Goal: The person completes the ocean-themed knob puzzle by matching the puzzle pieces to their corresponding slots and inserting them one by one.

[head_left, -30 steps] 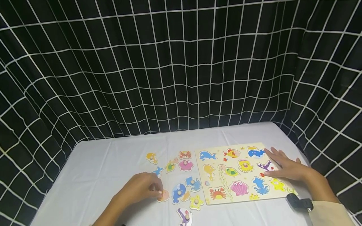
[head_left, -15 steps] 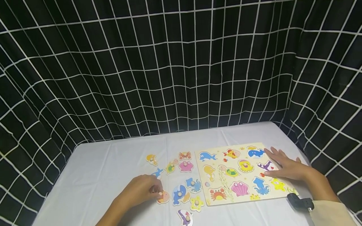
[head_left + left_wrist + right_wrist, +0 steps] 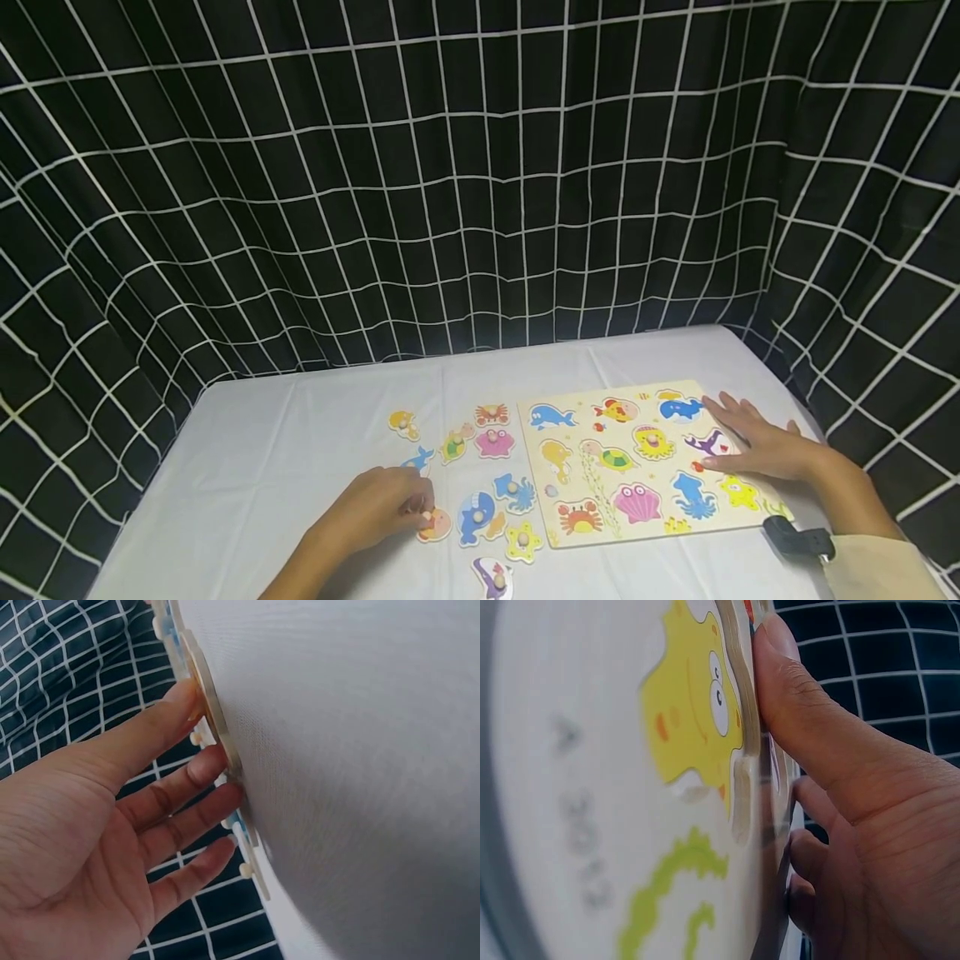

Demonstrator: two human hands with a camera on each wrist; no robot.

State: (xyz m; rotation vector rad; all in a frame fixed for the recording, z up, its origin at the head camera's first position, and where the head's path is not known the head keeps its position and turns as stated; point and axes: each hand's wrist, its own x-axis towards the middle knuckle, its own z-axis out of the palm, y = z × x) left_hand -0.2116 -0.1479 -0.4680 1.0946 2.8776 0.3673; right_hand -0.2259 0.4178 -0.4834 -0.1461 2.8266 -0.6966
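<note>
Pinching a pink-and-orange fish piece (image 3: 438, 527) between thumb and curled fingers, the left hand (image 3: 378, 507) works low over the white tablecloth (image 3: 247, 467); the fish lies left of the puzzle board (image 3: 660, 471), and its knob is hidden by the hand. From the left wrist, the thumb meets the near piece while the fingertips touch along its lower edge. Just beyond the hand is a light-blue whale piece (image 3: 420, 457), partly covered, with an orange seahorse piece (image 3: 405, 424) farther back. Beside the fish, toward the board, lies a striped-mouthed blue whale piece (image 3: 471, 515), near a blue squid piece (image 3: 517, 492) and a yellow starfish piece (image 3: 517, 546); a purple whale piece (image 3: 487, 575) is nearest the person. Farther away sit a green turtle piece (image 3: 454, 447), a red crab piece (image 3: 491, 410) and a pink shell piece (image 3: 497, 448). At the board's right side, the right hand (image 3: 768, 446) rests with fingers spread wide, gripping none of the pieces, its thumb laid on the board near the yellow starfish recess (image 3: 694, 712). A beige sleeve (image 3: 877, 567) and a black wrist device (image 3: 797, 540) show behind it. Around the table hangs a black curtain with white grid lines (image 3: 465, 167).
</note>
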